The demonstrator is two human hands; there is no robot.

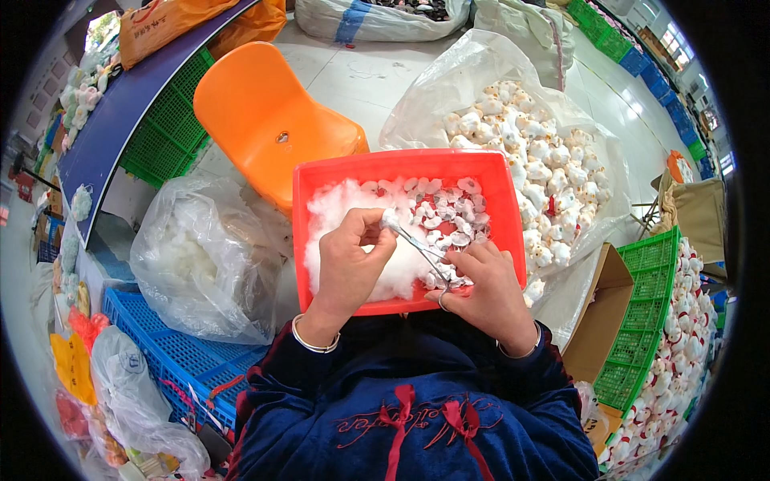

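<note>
In front of me a red plastic tray (405,159) holds fluffy white stuffing (341,199) on the left and several small white-and-grey fabric pieces (469,204) on the right. Above the stuffing, my left hand (350,255) is closed, pinching a small white fabric piece (390,218) between thumb and fingers. My right hand (491,290) grips metal forceps (423,248) by their ring handles. Their slim jaws point up and left, with the tip at the white piece; whether it is inside cannot be seen.
An orange chair (277,120) stands beyond the tray. At right lies a clear bag of small white stuffed pieces (557,188), near a cardboard box (601,317) and a green crate (638,321). A plastic bag of stuffing (204,256) rests by a blue crate (152,329) at left.
</note>
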